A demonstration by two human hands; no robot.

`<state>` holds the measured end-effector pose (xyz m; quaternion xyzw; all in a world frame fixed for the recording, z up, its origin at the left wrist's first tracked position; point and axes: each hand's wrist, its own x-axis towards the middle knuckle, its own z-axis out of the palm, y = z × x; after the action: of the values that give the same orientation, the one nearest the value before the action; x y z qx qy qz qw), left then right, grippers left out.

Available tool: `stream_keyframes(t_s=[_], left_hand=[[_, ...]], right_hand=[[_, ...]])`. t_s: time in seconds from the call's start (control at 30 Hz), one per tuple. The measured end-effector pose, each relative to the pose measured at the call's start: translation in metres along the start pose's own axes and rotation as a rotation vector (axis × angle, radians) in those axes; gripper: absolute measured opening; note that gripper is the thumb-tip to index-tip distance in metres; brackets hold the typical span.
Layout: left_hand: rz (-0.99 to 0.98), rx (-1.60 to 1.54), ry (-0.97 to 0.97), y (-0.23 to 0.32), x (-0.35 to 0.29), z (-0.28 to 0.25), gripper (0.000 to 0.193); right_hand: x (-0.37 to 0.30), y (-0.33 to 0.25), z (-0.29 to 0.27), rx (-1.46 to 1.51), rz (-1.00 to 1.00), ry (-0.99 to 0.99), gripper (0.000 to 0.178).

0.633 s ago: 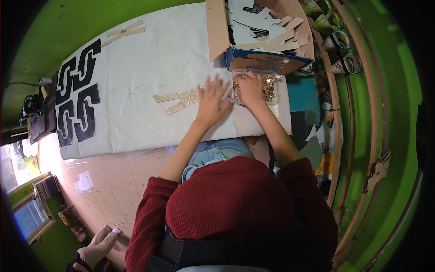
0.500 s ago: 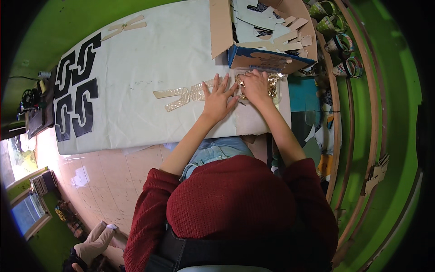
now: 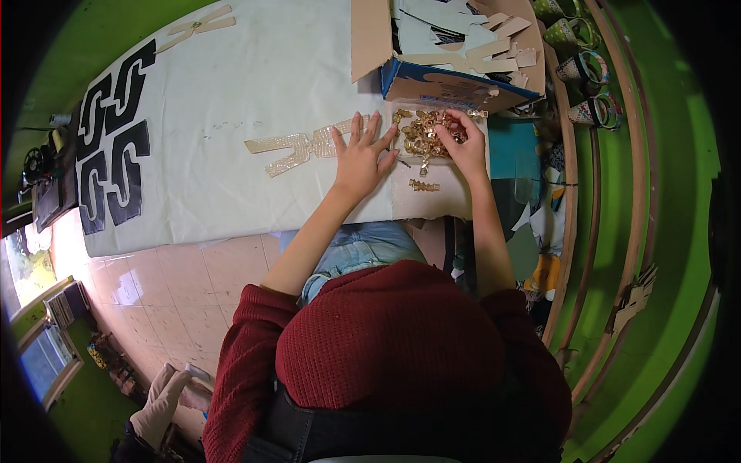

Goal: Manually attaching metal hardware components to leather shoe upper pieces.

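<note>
My left hand (image 3: 358,160) lies flat with its fingers spread. It covers the right end of a shiny cream, X-shaped strap piece (image 3: 287,148) on the table. My right hand (image 3: 469,151) is bent over a heap of small gold metal pieces (image 3: 421,133) in a shallow clear container. Its thumb and fingers curl together among the pieces; whatever they pinch is too small to make out. A short gold row of pieces (image 3: 424,186) lies in front of the container.
A cardboard box (image 3: 463,83) full of cut pieces stands behind the container. Black S-shaped pieces (image 3: 127,166) lie at the table's left end, with another beige X-shaped piece (image 3: 194,29) behind them. Small patterned bags (image 3: 580,69) hang at the right wall.
My right hand has shifted rightward across the gold pieces, uncovering most of the heap and the short row in front. My left hand stays spread on the strap piece. The view has shifted slightly.
</note>
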<state>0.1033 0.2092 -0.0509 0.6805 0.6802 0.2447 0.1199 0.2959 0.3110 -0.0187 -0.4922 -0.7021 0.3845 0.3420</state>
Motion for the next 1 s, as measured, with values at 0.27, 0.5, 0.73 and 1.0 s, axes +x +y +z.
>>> stream_keyframes(t_s=[0.27, 0.5, 0.73, 1.0], left_hand=[[0.333, -0.149, -0.002, 0.021, -0.016, -0.003, 0.027], [0.405, -0.004, -0.068, 0.037, -0.026, 0.031, 0.019], [0.411, 0.091, -0.186, 0.032, -0.025, 0.034, 0.019], [0.365, -0.067, -0.115, 0.028, -0.027, 0.025, 0.016]], right_hand=[[0.003, 0.013, 0.003, 0.42, 0.062, 0.136, 0.03], [0.009, -0.011, 0.005, -0.361, -0.253, -0.014, 0.044], [0.005, -0.027, 0.01, -0.558, -0.492, -0.108, 0.024], [0.029, -0.027, 0.007, -0.78, -0.394, -0.624, 0.011]])
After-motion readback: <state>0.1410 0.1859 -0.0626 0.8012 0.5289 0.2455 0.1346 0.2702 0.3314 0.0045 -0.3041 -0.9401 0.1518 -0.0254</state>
